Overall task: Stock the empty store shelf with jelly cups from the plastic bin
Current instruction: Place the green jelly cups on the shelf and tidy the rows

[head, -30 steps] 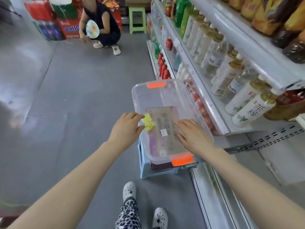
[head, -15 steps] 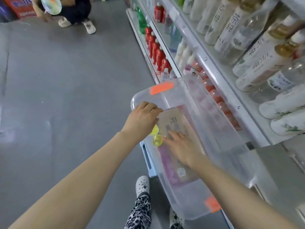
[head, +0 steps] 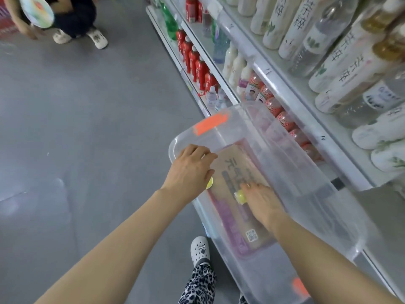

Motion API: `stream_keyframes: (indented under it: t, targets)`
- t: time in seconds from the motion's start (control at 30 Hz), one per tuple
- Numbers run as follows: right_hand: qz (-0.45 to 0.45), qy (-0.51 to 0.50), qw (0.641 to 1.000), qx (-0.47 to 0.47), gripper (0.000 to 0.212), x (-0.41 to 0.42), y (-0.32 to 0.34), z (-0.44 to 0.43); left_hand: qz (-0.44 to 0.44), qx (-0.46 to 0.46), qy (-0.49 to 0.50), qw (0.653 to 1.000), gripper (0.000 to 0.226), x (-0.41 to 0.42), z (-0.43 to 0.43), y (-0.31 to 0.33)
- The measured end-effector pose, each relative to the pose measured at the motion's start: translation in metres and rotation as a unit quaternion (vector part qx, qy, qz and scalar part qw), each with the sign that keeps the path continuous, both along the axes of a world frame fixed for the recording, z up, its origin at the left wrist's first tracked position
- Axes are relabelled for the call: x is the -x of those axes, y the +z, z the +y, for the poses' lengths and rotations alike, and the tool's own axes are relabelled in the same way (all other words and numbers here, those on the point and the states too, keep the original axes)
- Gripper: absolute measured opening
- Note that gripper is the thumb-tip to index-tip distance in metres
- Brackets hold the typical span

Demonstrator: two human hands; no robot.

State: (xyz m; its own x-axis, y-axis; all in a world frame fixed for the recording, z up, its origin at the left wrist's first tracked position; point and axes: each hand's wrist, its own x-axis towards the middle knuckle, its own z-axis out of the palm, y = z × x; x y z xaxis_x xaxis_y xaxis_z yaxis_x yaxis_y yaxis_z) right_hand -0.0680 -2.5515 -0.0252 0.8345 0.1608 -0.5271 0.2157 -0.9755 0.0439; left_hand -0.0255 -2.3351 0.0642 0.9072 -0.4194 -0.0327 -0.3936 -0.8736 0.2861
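A clear plastic bin (head: 324,207) with orange latches stands beside the shelving, a printed cardboard sheet (head: 236,172) lying flat in its bottom. My left hand (head: 190,170) is over the bin's near-left rim with fingers curled; a yellow jelly cup (head: 209,183) peeks out from under it. My right hand (head: 260,202) reaches into the bin and pinches a second yellow jelly cup (head: 240,196) at its fingertips. A bare grey shelf (head: 390,216) lies to the right, below the bottle shelf.
Tea and water bottles (head: 341,62) fill the upper shelf; pink-capped cups (head: 282,119) and red bottles (head: 197,62) line lower shelves. A person (head: 72,18) crouches on the grey floor at top left. My foot in a white clog (head: 200,249) is by the bin.
The view has dropped closer to the bin. The yellow cups held together at my left hand have come apart: my right hand now has one, slightly to the right.
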Motion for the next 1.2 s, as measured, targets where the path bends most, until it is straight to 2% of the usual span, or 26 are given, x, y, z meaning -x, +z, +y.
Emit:
stream_keyframes:
  t: [0.1, 0.2, 0.33, 0.5, 0.6, 0.7, 0.83, 1.0, 1.1, 1.2]
  targets:
    - [0.008, -0.03, 0.999, 0.009, 0.041, 0.0, 0.006, -0.011, 0.034, -0.071, -0.034, 0.996, 0.042, -0.014, -0.013, 0.0]
    - [0.011, -0.075, 0.997, -0.021, 0.041, 0.006, 0.017, -0.022, 0.112, -0.164, -0.051, 0.979, 0.043, -0.033, -0.04, -0.005]
    - [-0.032, -0.118, 0.991, -0.046, 0.045, 0.017, 0.035, -0.041, 0.216, -0.254, -0.071, 0.94, 0.042, -0.045, -0.074, -0.036]
    - [-0.061, -0.15, 0.984, -0.08, 0.048, 0.025, 0.042, -0.056, 0.3, -0.398, -0.104, 0.861, 0.042, -0.054, -0.087, -0.079]
    - [-0.057, -0.172, 0.978, -0.102, 0.045, 0.028, 0.038, -0.06, 0.315, -0.414, -0.065, 0.851, 0.038, -0.057, -0.086, -0.096]
    - [-0.064, -0.18, 0.974, -0.118, 0.044, 0.031, 0.038, -0.06, 0.297, -0.399, -0.068, 0.865, 0.036, -0.056, -0.087, -0.098]
    - [-0.079, -0.173, 0.973, -0.132, 0.042, 0.033, 0.043, -0.06, 0.292, -0.339, -0.085, 0.89, 0.045, -0.055, -0.088, -0.085]
    - [-0.095, -0.181, 0.967, -0.153, 0.05, 0.039, 0.057, -0.061, 0.297, -0.175, -0.103, 0.933, 0.062, -0.054, -0.087, -0.069]
    - [-0.115, -0.194, 0.959, -0.171, 0.053, 0.043, 0.065, -0.06, 0.281, -0.042, -0.064, 0.957, 0.059, -0.046, -0.082, -0.059]
    - [-0.14, -0.204, 0.952, -0.179, 0.055, 0.049, 0.073, -0.058, 0.261, 0.047, -0.031, 0.964, 0.058, -0.039, -0.076, -0.048]
